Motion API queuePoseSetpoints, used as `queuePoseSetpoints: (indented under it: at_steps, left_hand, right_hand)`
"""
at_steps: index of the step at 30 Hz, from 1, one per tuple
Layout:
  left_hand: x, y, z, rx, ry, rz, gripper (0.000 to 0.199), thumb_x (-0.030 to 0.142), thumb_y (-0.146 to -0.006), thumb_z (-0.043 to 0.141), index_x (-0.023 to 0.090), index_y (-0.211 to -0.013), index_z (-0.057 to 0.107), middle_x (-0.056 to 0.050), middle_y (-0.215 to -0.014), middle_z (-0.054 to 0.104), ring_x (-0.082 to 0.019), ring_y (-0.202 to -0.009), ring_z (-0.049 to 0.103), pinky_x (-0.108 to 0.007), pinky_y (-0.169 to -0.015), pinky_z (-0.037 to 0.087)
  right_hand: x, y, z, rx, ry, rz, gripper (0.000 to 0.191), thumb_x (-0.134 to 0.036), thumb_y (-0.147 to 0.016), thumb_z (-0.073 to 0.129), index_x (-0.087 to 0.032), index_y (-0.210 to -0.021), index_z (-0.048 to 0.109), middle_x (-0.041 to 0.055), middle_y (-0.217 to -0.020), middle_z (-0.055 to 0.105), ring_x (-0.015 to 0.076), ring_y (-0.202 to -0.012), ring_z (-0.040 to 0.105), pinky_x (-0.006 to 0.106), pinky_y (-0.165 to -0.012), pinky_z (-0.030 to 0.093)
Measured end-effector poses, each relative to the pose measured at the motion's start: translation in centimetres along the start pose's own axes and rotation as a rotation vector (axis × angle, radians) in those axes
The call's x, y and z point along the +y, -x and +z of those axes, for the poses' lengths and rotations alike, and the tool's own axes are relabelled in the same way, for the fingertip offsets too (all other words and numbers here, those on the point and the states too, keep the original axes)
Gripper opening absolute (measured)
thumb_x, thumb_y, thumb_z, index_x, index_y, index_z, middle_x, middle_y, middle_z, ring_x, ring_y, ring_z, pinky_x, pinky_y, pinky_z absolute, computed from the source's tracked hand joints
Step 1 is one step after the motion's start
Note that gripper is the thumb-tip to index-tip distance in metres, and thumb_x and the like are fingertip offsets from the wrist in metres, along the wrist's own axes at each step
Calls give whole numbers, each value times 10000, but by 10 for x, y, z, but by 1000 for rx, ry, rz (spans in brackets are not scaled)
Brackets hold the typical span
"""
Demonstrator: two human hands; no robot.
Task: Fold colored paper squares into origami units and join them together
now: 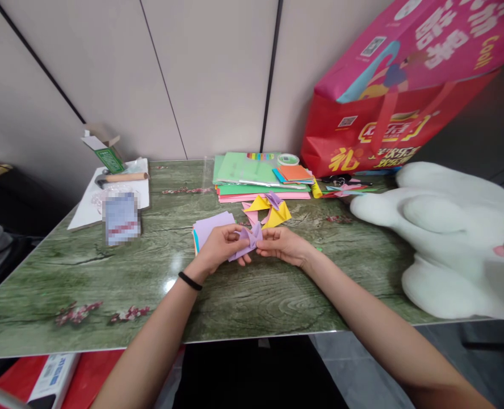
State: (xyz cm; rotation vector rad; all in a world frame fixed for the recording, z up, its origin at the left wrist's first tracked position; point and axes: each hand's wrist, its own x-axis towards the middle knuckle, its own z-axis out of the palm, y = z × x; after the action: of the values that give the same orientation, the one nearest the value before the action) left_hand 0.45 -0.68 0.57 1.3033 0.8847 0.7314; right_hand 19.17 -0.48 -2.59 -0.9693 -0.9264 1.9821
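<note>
The folded purple paper (255,234) sits between your two hands, just above the table and in front of your body, its points standing up between your fingertips. Your left hand (220,247), below a black wristband (190,281), pinches its left side between thumb and curled fingers; your right hand (282,244) is nearly closed too, thumb and fingertips gripping its right edge. Just beyond lies a ring of folded yellow, pink and purple paper pieces (281,215), partly hidden by your fingers, and beside your left hand is a stack of purple sheets (215,223) with a blue edge showing beneath. Further back, a pile of green and pink sheets (247,170) carries orange squares (295,172) and a tape roll (288,159), with a yellow tube (316,189) at its right. You are working on a glossy green wood-patterned table (303,298) printed with pink blossoms. To its left, a hammer (124,178) and a green-and-white carton (110,161) rest on a white board (82,207), near a pixelated packet (122,218). To the right are a white plush toy (443,227) and a red gift bag (328,130). Pale wall panels (218,74) with dark seams rise behind; grey floor (354,363) shows below.
</note>
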Motion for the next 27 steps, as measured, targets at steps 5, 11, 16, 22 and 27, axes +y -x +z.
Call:
queuePoseSetpoints:
  at_steps: [5,11,16,22,27]
  left_hand:
    - [2,0,0,34,-11,28,332,236,-684,701,111,-961,569,-12,-542,651,-118,-406,596,-194,-397,473]
    - [2,-1,2,82,-36,45,316,273,-726,663,115,-976,553,11,-518,632,-99,-367,558,-180,-373,434]
    - [2,0,4,11,-10,52,387,247,-723,664,111,-1055,522,-13,-596,654,-136,-488,626,-222,-444,499]
    - [1,-1,4,11,-8,60,349,177,-726,633,99,-1052,535,-19,-611,650,-127,-527,629,-220,-490,494]
    - [-5,-4,2,76,39,48,294,178,-714,646,104,-981,548,-3,-604,642,-111,-505,619,-211,-501,481]
  right_hand:
    - [-1,1,1,36,36,6,337,-203,-471,859,-104,-743,687,4,-641,683,80,-574,650,131,-548,549]
    - [1,0,1,69,89,-22,328,-214,-484,855,-109,-745,686,12,-661,684,84,-583,641,156,-550,547]
    - [2,0,2,63,129,-51,310,-232,-499,847,-112,-728,676,4,-642,677,78,-574,633,161,-551,545]
    - [0,2,4,63,147,-51,302,-239,-533,834,-110,-760,683,24,-673,693,80,-575,637,168,-572,553]
    - [-2,3,5,70,150,-52,311,-224,-532,834,-106,-780,687,35,-710,702,82,-591,640,168,-579,556]
